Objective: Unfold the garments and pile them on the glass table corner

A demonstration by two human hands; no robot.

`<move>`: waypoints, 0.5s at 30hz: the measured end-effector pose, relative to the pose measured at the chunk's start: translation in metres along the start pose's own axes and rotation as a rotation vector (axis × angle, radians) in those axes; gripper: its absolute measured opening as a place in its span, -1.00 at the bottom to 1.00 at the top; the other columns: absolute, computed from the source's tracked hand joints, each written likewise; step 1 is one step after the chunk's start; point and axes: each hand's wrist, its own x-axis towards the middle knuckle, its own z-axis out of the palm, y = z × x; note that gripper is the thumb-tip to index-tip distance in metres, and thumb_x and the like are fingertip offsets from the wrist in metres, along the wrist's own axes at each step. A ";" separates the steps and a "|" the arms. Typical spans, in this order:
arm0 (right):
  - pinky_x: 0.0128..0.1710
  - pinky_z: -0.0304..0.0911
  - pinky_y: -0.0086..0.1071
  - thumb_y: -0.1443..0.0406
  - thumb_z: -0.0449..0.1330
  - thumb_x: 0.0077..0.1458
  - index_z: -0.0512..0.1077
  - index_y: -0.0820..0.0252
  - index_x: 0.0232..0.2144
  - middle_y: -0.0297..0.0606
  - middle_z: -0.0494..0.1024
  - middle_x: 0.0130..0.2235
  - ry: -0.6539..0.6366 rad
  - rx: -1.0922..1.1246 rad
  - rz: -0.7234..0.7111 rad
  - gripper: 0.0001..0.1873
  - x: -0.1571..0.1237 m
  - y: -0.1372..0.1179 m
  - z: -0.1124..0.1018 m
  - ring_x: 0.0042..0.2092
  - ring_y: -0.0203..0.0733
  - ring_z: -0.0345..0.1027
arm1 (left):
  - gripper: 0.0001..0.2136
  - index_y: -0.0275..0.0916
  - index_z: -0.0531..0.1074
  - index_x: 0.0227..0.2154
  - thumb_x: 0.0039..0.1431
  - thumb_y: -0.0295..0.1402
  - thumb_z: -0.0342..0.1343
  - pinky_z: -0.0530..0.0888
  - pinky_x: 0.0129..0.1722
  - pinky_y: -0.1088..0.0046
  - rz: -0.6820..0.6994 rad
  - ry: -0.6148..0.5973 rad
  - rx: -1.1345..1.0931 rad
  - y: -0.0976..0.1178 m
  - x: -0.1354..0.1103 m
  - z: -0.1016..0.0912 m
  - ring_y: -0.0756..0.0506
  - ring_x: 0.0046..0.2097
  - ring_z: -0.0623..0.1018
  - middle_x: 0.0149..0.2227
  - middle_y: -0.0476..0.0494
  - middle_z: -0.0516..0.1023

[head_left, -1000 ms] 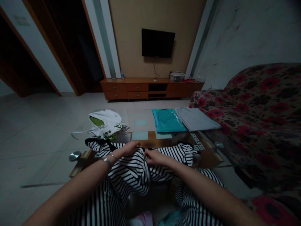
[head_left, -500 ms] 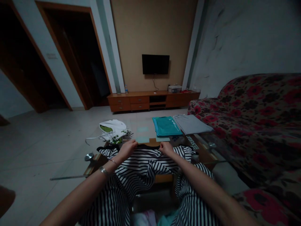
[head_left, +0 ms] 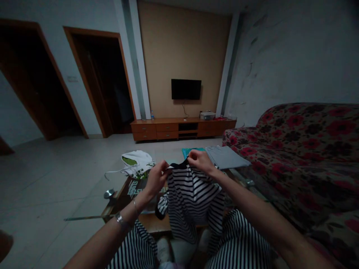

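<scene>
Striped shirt (head_left: pixel 193 192): hangs near the knees (head_left: pixel 241 243).
Left hand (head_left: pixel 155 178): narrow pinch on the black neckband (head_left: pixel 179 164).
Right hand (head_left: pixel 201 161): narrow pinch, neckband's other side.
Neckband: one loosened pinch could let the shirt sag crooked.

Lifted off the counter (head_left: pixel 137 188), a striped garment (head_left: pixel 193 190) now hangs toward six o'clock from the left hand (head_left: pixel 156 176) and right hand (head_left: pixel 201 161), the latter newly screening much of the teal cloth (head_left: pixel 184 152) at twelve o'clock.
</scene>
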 end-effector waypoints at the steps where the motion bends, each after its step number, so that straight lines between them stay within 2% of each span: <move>1: -0.44 0.12 -0.52 0.24 0.14 -0.05 0.33 0.21 -0.56 -0.42 0.36 -0.56 0.051 0.037 -0.001 -0.83 0.003 -0.001 0.003 -0.48 -0.38 0.21 | -0.90 -0.23 0.23 -0.45 0.12 -0.35 0.01 0.30 -0.35 0.50 -0.051 -0.022 -0.045 0.001 0.003 0.003 -0.01 -0.38 0.34 -0.46 0.02 0.34; 3: -0.42 0.15 -0.51 0.22 0.13 0.00 0.32 0.21 -0.52 -0.41 0.37 -0.51 0.180 0.174 0.002 -0.83 0.011 -0.006 0.006 -0.46 -0.38 0.23 | -0.91 -0.23 0.24 -0.42 0.13 -0.34 0.00 0.31 -0.34 0.50 -0.129 -0.021 -0.142 0.000 0.006 0.010 0.00 -0.36 0.35 -0.43 0.01 0.36; 5: -0.41 0.19 -0.49 0.21 0.14 0.02 0.30 0.20 -0.50 -0.40 0.38 -0.49 0.220 0.295 -0.003 -0.82 0.017 -0.014 0.008 -0.45 -0.37 0.25 | -0.89 -0.23 0.27 -0.31 0.12 -0.34 0.01 0.36 -0.28 0.48 -0.164 -0.060 -0.244 -0.002 0.005 0.018 -0.01 -0.29 0.39 -0.31 -0.05 0.42; 7: -0.39 0.21 -0.48 0.23 0.15 0.03 0.30 0.19 -0.49 -0.40 0.39 -0.48 0.156 0.345 -0.041 -0.83 0.020 -0.023 0.014 -0.44 -0.37 0.27 | -0.68 -0.23 0.25 -0.09 0.06 -0.37 0.08 0.40 -0.20 0.43 -0.175 -0.138 -0.335 -0.007 0.001 0.030 -0.05 -0.20 0.43 -0.14 -0.13 0.44; 9: -0.37 0.23 -0.47 0.26 0.15 0.05 0.31 0.19 -0.49 -0.39 0.40 -0.47 0.044 0.347 -0.089 -0.86 0.021 -0.029 0.026 -0.42 -0.36 0.28 | -0.52 -0.25 0.23 0.01 -0.03 -0.41 0.13 0.42 -0.17 0.36 -0.208 -0.232 -0.370 -0.016 -0.001 0.045 -0.09 -0.17 0.45 -0.10 -0.19 0.45; 12: -0.35 0.24 -0.47 0.28 0.14 0.07 0.36 0.19 -0.45 -0.37 0.43 -0.44 -0.123 0.304 -0.132 -0.90 0.017 -0.018 0.048 -0.39 -0.35 0.31 | -0.71 -0.33 0.40 -0.16 0.00 -0.44 0.04 0.44 -0.16 0.29 -0.277 -0.357 -0.357 -0.039 0.012 0.057 -0.12 -0.23 0.47 -0.26 -0.18 0.52; 14: -0.27 0.28 -0.44 0.28 0.09 0.13 0.41 0.19 -0.34 -0.30 0.50 -0.34 -0.139 0.259 -0.104 -0.87 0.013 0.007 0.063 -0.30 -0.31 0.37 | -0.75 -0.34 0.45 -0.25 0.02 -0.50 -0.07 0.43 -0.11 0.29 -0.277 -0.314 -0.338 -0.058 0.039 0.048 -0.11 -0.21 0.48 -0.29 -0.16 0.54; 15: -0.22 0.29 -0.42 0.27 0.05 0.15 0.41 0.19 -0.25 -0.26 0.52 -0.27 -0.106 0.228 -0.062 -0.82 0.011 0.024 0.069 -0.24 -0.28 0.40 | -0.71 -0.34 0.45 -0.24 0.02 -0.53 -0.10 0.42 -0.07 0.30 -0.262 -0.236 -0.325 -0.066 0.058 0.038 -0.10 -0.19 0.47 -0.26 -0.16 0.54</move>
